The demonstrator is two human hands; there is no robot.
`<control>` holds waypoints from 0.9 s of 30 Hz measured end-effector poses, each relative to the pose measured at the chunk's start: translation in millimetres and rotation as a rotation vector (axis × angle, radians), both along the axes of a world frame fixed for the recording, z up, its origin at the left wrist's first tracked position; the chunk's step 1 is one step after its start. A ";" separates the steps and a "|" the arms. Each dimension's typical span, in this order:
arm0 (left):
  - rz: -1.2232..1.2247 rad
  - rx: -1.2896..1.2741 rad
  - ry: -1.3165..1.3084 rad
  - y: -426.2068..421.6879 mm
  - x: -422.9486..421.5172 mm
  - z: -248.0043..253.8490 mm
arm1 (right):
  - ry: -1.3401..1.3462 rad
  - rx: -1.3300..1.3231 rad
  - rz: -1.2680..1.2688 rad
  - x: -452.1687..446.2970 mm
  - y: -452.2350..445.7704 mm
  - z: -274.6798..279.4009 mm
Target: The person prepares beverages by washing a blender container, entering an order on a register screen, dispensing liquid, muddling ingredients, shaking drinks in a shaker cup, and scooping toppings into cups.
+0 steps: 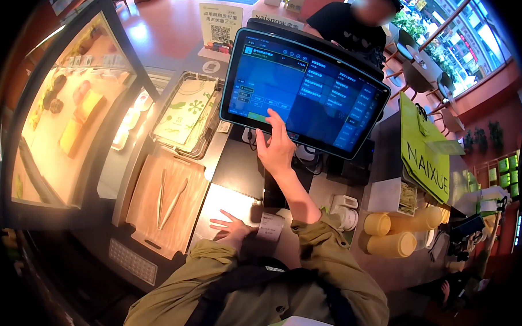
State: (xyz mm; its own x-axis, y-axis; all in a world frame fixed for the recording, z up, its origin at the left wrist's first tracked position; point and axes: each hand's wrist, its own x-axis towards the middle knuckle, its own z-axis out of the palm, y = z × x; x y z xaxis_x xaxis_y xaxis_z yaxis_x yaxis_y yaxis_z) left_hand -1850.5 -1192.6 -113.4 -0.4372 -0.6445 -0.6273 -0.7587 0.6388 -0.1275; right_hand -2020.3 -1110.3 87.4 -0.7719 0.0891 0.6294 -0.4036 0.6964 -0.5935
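Note:
A large touchscreen (306,95) with a blue display stands on the counter, tilted toward me. My right hand (276,146) is raised over the screen's lower left edge, a fingertip at a green button, its fingers apart and nothing in them. My left hand (231,225) lies with spread fingers on the brightly lit counter, empty. Beside it, a printed receipt (270,226) sticks up to the right. Left of my hands, metal tongs (166,203) rest on a wooden tray (147,216).
A glass display case (73,99) with bread fills the left. Behind the wooden tray sits a basket with printed paper (188,111). A QR-code sign (221,29) stands behind. At right are a green bag (422,151) and yellow-lidded containers (391,244). A person (349,28) is beyond the screen.

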 end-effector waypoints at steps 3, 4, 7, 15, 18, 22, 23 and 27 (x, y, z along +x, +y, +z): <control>-0.006 0.022 -0.025 -2.8 1.1 -6.1 | -0.006 -0.014 0.035 3.6 4.1 -7.9; -0.014 0.030 -0.034 -4.5 1.6 -8.1 | -0.010 -0.015 0.041 4.7 3.5 -8.8; -0.025 0.037 -0.059 -8.0 3.8 -16.8 | 0.039 -0.022 0.059 3.4 1.8 -9.7; 0.014 0.263 -0.066 -19.7 -2.8 18.4 | -0.032 -0.005 0.057 9.8 6.0 -1.9; -0.038 0.057 -0.091 -7.7 3.0 -17.0 | -0.026 -0.004 0.062 11.1 6.7 -3.7; 0.030 0.204 0.002 -14.9 1.8 5.5 | 0.179 0.075 0.020 11.8 4.6 -8.8; 0.024 0.210 -0.008 -14.2 0.0 7.9 | 0.269 0.111 0.008 10.5 5.1 -11.5; 0.024 0.198 -0.015 -16.4 0.4 5.3 | 0.220 0.180 -0.063 10.3 11.5 -17.2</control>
